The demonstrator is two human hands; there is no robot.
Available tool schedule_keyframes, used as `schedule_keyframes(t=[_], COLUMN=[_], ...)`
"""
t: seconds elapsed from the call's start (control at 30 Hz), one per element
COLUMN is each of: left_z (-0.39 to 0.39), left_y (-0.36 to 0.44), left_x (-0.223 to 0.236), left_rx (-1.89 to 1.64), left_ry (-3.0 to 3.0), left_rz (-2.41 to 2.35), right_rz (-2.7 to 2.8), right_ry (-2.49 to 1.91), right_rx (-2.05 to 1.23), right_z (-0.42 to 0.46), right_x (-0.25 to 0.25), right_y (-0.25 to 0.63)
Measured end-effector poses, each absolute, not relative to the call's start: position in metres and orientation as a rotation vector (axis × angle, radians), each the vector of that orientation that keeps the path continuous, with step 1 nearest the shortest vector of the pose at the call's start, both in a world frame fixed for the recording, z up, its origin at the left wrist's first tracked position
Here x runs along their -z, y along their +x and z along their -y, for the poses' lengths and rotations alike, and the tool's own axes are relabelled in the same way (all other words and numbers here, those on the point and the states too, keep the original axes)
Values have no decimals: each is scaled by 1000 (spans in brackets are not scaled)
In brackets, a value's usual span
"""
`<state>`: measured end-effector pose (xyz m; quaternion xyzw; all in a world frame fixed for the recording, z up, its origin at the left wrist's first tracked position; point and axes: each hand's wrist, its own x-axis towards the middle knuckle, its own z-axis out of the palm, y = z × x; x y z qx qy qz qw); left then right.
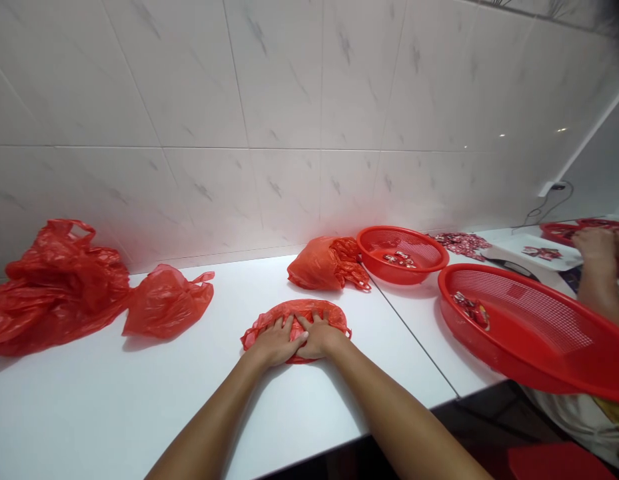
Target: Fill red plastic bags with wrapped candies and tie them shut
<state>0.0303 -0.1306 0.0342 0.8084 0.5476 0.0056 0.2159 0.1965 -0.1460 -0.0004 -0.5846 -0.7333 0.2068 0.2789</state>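
A red plastic bag [334,315] lies flattened on the white table in front of me. Both my hands press down on it side by side, thumbs close together. My left hand [276,343] rests flat on its left half with the fingers spread. On the right half lies my right hand [319,335], fingers likewise outstretched. Whatever the bag holds is hidden under the plastic and my palms. Just behind it sits a filled, orange-red plastic bag [316,263] with its handles gathered to the right.
At left stand a large crumpled red bag [64,287] and a smaller red bag [166,303]. To the right are a round red basket [404,273] and a big red basket [529,333], each with small wrapped packets. Another person's arm [599,273] works by a white tray [529,247].
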Motion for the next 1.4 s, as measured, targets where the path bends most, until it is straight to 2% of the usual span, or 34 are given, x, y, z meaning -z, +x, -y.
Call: schedule_keyframes(t=[0.1,0.2,0.4,0.6,0.83,0.93,1.1,1.2,1.4], left_z=[135,141,148,135,125,129,138,136,120], left_y=[29,25,19,11,3,3,6,6,-5], left_x=[-29,-27,-30,-27,-15,-17,-26,-27,-18], left_rx=[-99,-217,-421,-688,-766,-920,-1250,-1202,-715], left_ry=[2270,2309,2309,2056,2118,2242,2566,2730,2809], left_rz=[-1520,-1503,-1519,-1652,-1645,-1518,-925,-885,-1272], right_rz=[2249,2305,2254,2235,2126,2091,2089,2123,2155], right_ry=[-1880,-1958,-1982,-1771,-1807,-1801,-1756,-1739,-1811], right_rx=[-953,-1056,-1086,-1152,-1170,-1163,-1168,-1156,-1162], right_z=[143,141,150,163,164,162,158,157,157], right_x=[-8,-18,-24,-30,-27,-26,-25,-25,-26], right_y=[201,202,202,223,222,220,221,223,229])
